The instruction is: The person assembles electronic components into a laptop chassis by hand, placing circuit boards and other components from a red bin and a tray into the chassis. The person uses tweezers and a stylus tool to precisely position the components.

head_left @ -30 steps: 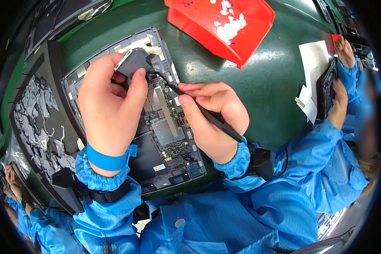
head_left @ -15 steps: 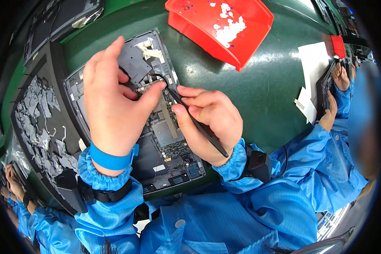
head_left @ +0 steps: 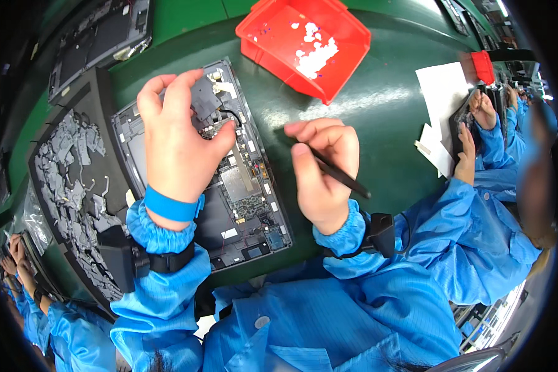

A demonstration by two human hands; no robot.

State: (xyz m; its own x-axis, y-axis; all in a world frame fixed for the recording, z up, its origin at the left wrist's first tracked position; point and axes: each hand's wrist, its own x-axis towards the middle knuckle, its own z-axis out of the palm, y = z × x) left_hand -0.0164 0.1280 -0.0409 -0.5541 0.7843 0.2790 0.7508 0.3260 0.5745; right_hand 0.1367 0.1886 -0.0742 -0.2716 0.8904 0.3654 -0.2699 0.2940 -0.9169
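An opened laptop base [head_left: 206,217] lies in front of me, its circuit board [head_left: 240,186] bare. My left hand [head_left: 181,139], a blue band at its wrist, spreads over the upper part of it; thumb and fingers are apart with nothing visible between them. Beside the thumb a short black cable [head_left: 232,114] curves near the board's upper end. Off the laptop's right edge, my right hand [head_left: 328,177] grips slim black tweezers [head_left: 341,175] between thumb and fingers. The tweezers' tip is hidden behind the fingers.
A red bin [head_left: 347,59] with small white pieces stands beyond the laptop. On the left a dark tray [head_left: 115,167] carries many grey scraps. Another opened laptop part [head_left: 99,46] lies far left. White paper [head_left: 443,93] lies right, beside a co-worker's hands [head_left: 468,149].
My right hand has drawn the tweezers away from the board, to the right of the laptop. My left hand stays over the laptop, its thumb and fingers further apart. The view has shifted slightly.
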